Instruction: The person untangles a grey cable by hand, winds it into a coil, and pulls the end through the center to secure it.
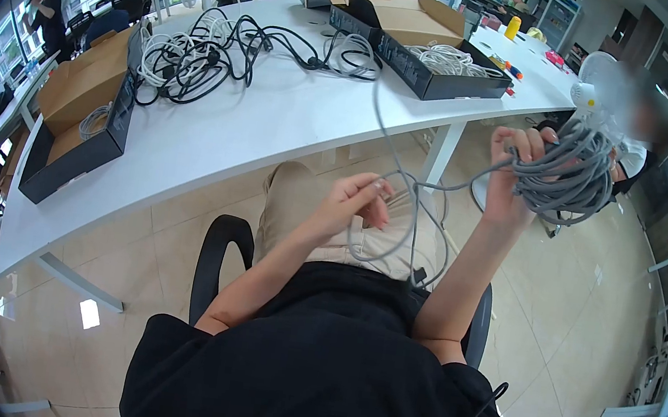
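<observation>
A thick bundle of coiled grey cable (570,176) is gripped in my right hand (517,161), raised at the right with its fingers closed around the coils. From the bundle, a strand runs left to loose loops of the same cable (413,219) over my lap. My left hand (358,202) is beside these loops, its fingers curled and closed on the cable. A dark connector (420,275) hangs low near my waist. One grey strand (378,113) rises to the white table, toward a light grey coil (356,55).
On the white table (277,125) lie tangled black cables (241,49) and white cables (164,59). One open black box (451,85) holds white cables; another box (74,162) at the left holds a small grey coil (94,123). A fan (601,71) and a person are at the right.
</observation>
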Tool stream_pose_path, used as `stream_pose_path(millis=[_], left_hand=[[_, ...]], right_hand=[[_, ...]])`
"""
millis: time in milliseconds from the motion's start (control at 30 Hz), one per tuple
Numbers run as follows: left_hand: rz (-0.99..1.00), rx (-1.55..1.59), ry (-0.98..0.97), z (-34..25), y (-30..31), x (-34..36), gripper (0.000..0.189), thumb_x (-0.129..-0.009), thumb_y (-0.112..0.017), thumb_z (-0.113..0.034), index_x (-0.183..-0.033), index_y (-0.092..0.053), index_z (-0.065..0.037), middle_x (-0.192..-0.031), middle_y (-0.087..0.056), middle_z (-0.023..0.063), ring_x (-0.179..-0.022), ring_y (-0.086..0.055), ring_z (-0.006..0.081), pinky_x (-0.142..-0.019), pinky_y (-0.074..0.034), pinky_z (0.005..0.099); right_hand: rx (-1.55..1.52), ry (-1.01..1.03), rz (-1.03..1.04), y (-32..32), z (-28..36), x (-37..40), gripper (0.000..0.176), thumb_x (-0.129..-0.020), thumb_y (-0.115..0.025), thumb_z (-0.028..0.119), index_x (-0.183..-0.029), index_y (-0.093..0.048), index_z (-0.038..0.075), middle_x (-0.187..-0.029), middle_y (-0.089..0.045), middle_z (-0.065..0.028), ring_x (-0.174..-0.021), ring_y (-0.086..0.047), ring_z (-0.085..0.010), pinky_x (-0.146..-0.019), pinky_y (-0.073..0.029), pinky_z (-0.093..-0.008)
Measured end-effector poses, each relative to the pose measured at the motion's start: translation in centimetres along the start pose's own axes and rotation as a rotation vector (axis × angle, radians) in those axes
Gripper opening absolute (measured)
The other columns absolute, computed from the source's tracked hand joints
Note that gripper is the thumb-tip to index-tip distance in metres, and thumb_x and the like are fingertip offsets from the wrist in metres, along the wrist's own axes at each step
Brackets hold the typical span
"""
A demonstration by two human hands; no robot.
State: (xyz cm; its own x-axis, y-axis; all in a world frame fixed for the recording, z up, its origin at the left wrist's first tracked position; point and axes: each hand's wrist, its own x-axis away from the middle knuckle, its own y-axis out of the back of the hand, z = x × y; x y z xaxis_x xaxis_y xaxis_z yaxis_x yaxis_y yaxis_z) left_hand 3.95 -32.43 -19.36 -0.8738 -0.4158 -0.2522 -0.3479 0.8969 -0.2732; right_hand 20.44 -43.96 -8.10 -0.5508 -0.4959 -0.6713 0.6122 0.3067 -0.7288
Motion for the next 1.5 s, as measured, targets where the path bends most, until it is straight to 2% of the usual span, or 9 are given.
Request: stream_pose_path(millis=[167,300,633,933,1000,1167,1333,1400,1500], left_hand=[[-0.041,0.376,0.007,-1.4,3.0,0.4,0.024,-0.094,-0.034,-0.024,-0.089,-0.047,-0.004,-0.052,-0.045,-0.001,-0.047,-0.044,0.0093,-0.047,-0.036,0.0218],[0.291,1.145,-0.035,-2.3,5.2,-0.3,0.019,-0.095,-0.031,-0.02,-0.089,-0.042,-0.006,-0.049,-0.032,-0.0029,-0.047,-0.034,0.0079,-0.05,-0.03,0.0198],[0.183,1.249,-0.351,-7.6,11.6,-2.2,0.015,-0.092,-0.031,-0.01,-0.09,-0.043,-0.002,-0.057,-0.043,-0.0036,-0.048,-0.038,0.0065,-0.05,-0.031,0.0215],[-0.012,1.297,-0.301,-8.9,21.7,-8.6,0.016,-0.085,-0.04,-0.008,-0.071,-0.047,-0.006,-0.063,-0.051,-0.0024,-0.046,-0.037,0.0077,-0.045,-0.031,0.0216],[-0.071,1.388,-0.231,-8.7,20.8,-10.2,0.015,-0.083,-0.04,-0.01,-0.072,-0.049,-0.006,-0.063,-0.052,0.0003,-0.045,-0.038,0.0095,-0.045,-0.031,0.0215],[-0.019,1.067,-0.591,-7.5,18.1,-13.5,0.025,-0.091,-0.034,-0.023,-0.091,-0.048,-0.003,-0.085,-0.056,0.0072,-0.062,-0.047,0.0129,-0.055,-0.038,0.0247],[-0.817,0.177,-0.731,-6.0,4.7,-10.6,0.033,-0.093,-0.031,-0.028,-0.106,-0.046,-0.002,-0.11,-0.051,0.0115,-0.094,-0.048,0.0176,-0.084,-0.038,0.0324],[-0.727,-0.194,-0.801,-2.6,0.3,-7.8,0.038,-0.091,-0.034,-0.031,-0.111,-0.045,-0.001,-0.115,-0.049,0.011,-0.103,-0.045,0.0198,-0.091,-0.033,0.0347],[0.073,-0.928,-0.503,-3.2,-3.8,-3.7,0.057,-0.081,-0.056,-0.031,-0.123,-0.036,0.002,-0.124,-0.043,0.018,-0.114,-0.04,0.0296,-0.093,-0.033,0.0369]], right_hand=[[0.47,0.406,-0.279,1.0,1.8,1.3,0.029,-0.086,-0.051,0.032,-0.1,-0.049,0.007,-0.071,-0.043,0.0015,-0.067,-0.045,-0.0108,-0.087,-0.037,-0.0351],[0.618,0.543,-0.291,3.2,4.1,1.8,0.036,-0.087,-0.049,0.03,-0.114,-0.048,0.007,-0.085,-0.057,-0.0044,-0.076,-0.055,-0.0152,-0.083,-0.044,-0.0369],[1.0,0.864,-0.43,3.8,10.2,2.5,0.047,-0.084,-0.051,0.043,-0.107,-0.049,0.002,-0.101,-0.054,-0.0074,-0.092,-0.054,-0.0156,-0.075,-0.045,-0.0295],[0.996,1.253,-0.51,3.1,20.4,5.1,0.054,-0.085,-0.049,0.043,-0.119,-0.043,0.001,-0.115,-0.05,-0.0096,-0.103,-0.05,-0.0222,-0.085,-0.043,-0.0356],[1.006,1.389,-0.638,2.6,20.9,4.6,0.035,-0.088,-0.051,0.035,-0.098,-0.053,0.002,-0.085,-0.05,-0.0002,-0.073,-0.046,-0.0081,-0.064,-0.039,-0.0225],[1.043,1.153,-0.55,1.1,17.6,3.3,0.021,-0.09,-0.049,0.026,-0.083,-0.05,0.005,-0.063,-0.044,0.0025,-0.056,-0.039,-0.005,-0.051,-0.033,-0.0208],[0.985,1.062,-0.461,2.5,11.3,0.8,0.02,-0.09,-0.047,0.023,-0.085,-0.047,0.004,-0.063,-0.044,-0.0001,-0.055,-0.039,-0.0064,-0.05,-0.033,-0.0215],[0.984,1.004,-0.455,2.8,8.5,1.1,0.018,-0.09,-0.047,0.02,-0.085,-0.046,0.003,-0.062,-0.044,-0.0005,-0.052,-0.038,-0.0069,-0.049,-0.034,-0.0218],[0.984,0.946,-0.377,2.8,5.8,2.1,0.017,-0.091,-0.046,0.019,-0.085,-0.045,0.003,-0.062,-0.044,-0.0013,-0.053,-0.038,-0.0068,-0.049,-0.034,-0.0209]])
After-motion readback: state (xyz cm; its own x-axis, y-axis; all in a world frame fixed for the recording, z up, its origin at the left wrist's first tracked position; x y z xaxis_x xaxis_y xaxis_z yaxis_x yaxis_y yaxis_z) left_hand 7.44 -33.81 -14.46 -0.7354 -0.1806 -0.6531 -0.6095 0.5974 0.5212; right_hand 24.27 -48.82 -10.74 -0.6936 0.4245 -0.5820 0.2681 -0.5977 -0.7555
